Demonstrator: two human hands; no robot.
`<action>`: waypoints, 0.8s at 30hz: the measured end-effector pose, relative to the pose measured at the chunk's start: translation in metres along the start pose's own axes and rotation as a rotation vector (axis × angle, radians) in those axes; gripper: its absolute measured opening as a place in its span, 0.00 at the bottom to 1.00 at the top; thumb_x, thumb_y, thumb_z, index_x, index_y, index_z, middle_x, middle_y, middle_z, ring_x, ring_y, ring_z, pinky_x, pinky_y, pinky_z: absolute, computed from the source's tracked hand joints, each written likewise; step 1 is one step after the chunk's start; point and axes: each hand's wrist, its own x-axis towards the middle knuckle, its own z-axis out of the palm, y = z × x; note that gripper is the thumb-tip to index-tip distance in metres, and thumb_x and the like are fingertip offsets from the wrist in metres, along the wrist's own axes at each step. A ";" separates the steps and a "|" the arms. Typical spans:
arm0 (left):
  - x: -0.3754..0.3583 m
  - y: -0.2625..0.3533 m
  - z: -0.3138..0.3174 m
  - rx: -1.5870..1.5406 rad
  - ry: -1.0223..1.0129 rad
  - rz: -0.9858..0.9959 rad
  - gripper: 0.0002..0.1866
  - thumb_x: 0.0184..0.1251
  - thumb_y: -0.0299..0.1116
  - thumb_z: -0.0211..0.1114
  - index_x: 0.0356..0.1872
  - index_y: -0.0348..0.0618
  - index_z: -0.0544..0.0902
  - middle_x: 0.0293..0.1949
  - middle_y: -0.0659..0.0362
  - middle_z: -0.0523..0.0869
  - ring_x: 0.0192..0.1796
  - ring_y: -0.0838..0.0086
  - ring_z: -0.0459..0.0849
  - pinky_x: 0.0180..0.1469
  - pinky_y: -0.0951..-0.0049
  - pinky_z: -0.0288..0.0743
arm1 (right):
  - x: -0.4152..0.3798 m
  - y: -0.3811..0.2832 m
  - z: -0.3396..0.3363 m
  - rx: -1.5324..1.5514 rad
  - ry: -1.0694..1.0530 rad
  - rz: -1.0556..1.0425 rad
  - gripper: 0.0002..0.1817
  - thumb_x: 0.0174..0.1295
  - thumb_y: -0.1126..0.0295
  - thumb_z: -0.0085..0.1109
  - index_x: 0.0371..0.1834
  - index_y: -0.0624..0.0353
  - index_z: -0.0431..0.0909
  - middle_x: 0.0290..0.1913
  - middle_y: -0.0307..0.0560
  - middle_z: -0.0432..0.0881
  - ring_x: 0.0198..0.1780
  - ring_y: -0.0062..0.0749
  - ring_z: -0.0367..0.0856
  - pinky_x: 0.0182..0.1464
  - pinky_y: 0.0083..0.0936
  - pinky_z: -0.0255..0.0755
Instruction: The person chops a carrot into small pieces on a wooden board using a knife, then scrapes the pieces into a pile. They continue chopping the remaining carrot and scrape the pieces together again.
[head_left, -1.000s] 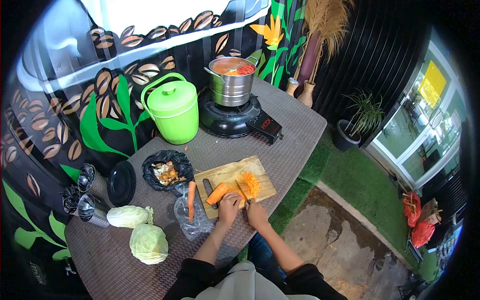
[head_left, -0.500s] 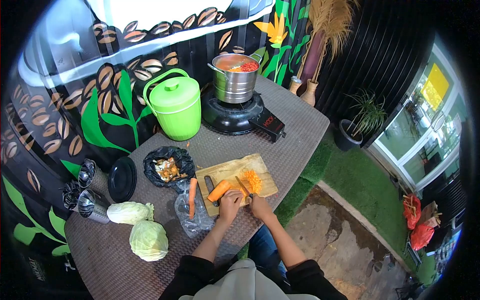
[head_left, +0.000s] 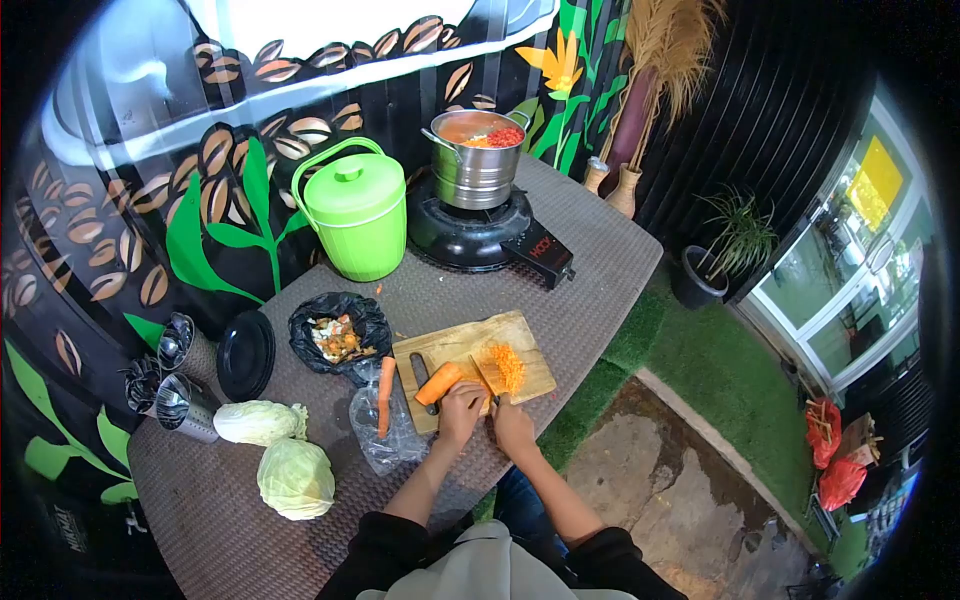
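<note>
My right hand [head_left: 514, 430] hides part of the handle of the knife [head_left: 483, 376]. Under my left hand [head_left: 462, 412], I cannot see well where the fingertips press. The carrot [head_left: 438, 383] covers the middle of a dark tool [head_left: 417, 368], so its kind is not clear to me. In the pot [head_left: 475, 172], upper middle, the red pieces are too small to tell. The upper edge cuts the dried grass [head_left: 672, 55].
</note>
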 end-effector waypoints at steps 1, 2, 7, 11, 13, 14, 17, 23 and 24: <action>0.000 -0.001 0.000 0.009 -0.001 0.001 0.06 0.54 0.22 0.67 0.33 0.32 0.86 0.37 0.51 0.87 0.45 0.62 0.84 0.49 0.67 0.78 | 0.004 -0.001 -0.001 0.001 -0.004 -0.019 0.20 0.69 0.57 0.47 0.45 0.67 0.71 0.39 0.69 0.81 0.43 0.62 0.82 0.45 0.50 0.75; -0.001 -0.001 0.001 0.016 -0.007 0.002 0.06 0.54 0.23 0.67 0.33 0.32 0.86 0.37 0.51 0.87 0.45 0.62 0.84 0.49 0.67 0.78 | 0.007 0.000 -0.001 0.003 -0.008 -0.034 0.20 0.69 0.56 0.47 0.45 0.67 0.72 0.39 0.69 0.81 0.43 0.62 0.82 0.45 0.50 0.75; -0.001 0.001 0.000 0.021 -0.001 0.034 0.05 0.55 0.23 0.66 0.32 0.32 0.86 0.36 0.51 0.87 0.44 0.61 0.84 0.49 0.67 0.77 | 0.011 0.004 -0.016 0.021 -0.087 -0.074 0.20 0.69 0.56 0.47 0.46 0.67 0.71 0.38 0.70 0.81 0.42 0.63 0.81 0.44 0.51 0.75; 0.000 0.007 -0.003 0.045 -0.018 -0.014 0.05 0.54 0.23 0.67 0.31 0.32 0.86 0.36 0.51 0.86 0.44 0.61 0.83 0.48 0.67 0.77 | 0.001 0.004 0.005 0.024 0.046 -0.038 0.19 0.69 0.58 0.48 0.45 0.68 0.70 0.37 0.73 0.80 0.42 0.66 0.80 0.45 0.52 0.74; -0.002 0.003 -0.002 0.049 -0.005 0.016 0.05 0.54 0.24 0.67 0.31 0.32 0.86 0.36 0.51 0.86 0.44 0.62 0.83 0.48 0.66 0.77 | 0.007 0.002 0.002 0.019 0.019 -0.061 0.20 0.70 0.56 0.46 0.44 0.66 0.70 0.38 0.68 0.82 0.42 0.61 0.82 0.45 0.51 0.75; -0.002 0.002 -0.001 0.051 0.006 0.054 0.06 0.54 0.24 0.67 0.32 0.32 0.86 0.37 0.51 0.86 0.45 0.62 0.83 0.48 0.66 0.77 | 0.013 0.004 -0.004 0.034 -0.018 -0.074 0.19 0.70 0.56 0.46 0.43 0.66 0.70 0.38 0.68 0.82 0.42 0.61 0.82 0.44 0.51 0.75; -0.002 -0.002 0.003 0.089 0.010 0.061 0.06 0.54 0.23 0.67 0.32 0.33 0.86 0.37 0.51 0.86 0.45 0.62 0.83 0.48 0.66 0.77 | 0.022 0.013 -0.008 0.003 -0.086 -0.115 0.20 0.70 0.56 0.46 0.43 0.66 0.70 0.38 0.69 0.81 0.42 0.62 0.82 0.44 0.50 0.75; -0.001 0.003 -0.001 0.069 0.001 0.018 0.06 0.53 0.23 0.67 0.32 0.33 0.86 0.37 0.51 0.86 0.45 0.61 0.83 0.49 0.67 0.77 | 0.011 -0.002 0.005 0.027 0.020 -0.042 0.21 0.69 0.56 0.47 0.45 0.68 0.71 0.37 0.70 0.81 0.42 0.64 0.81 0.44 0.50 0.75; -0.004 0.002 -0.001 0.073 0.001 0.013 0.06 0.53 0.23 0.67 0.32 0.33 0.86 0.37 0.51 0.86 0.45 0.61 0.83 0.49 0.67 0.77 | 0.018 0.001 0.005 0.028 0.014 -0.044 0.21 0.69 0.56 0.47 0.45 0.68 0.71 0.37 0.70 0.81 0.42 0.64 0.81 0.44 0.50 0.75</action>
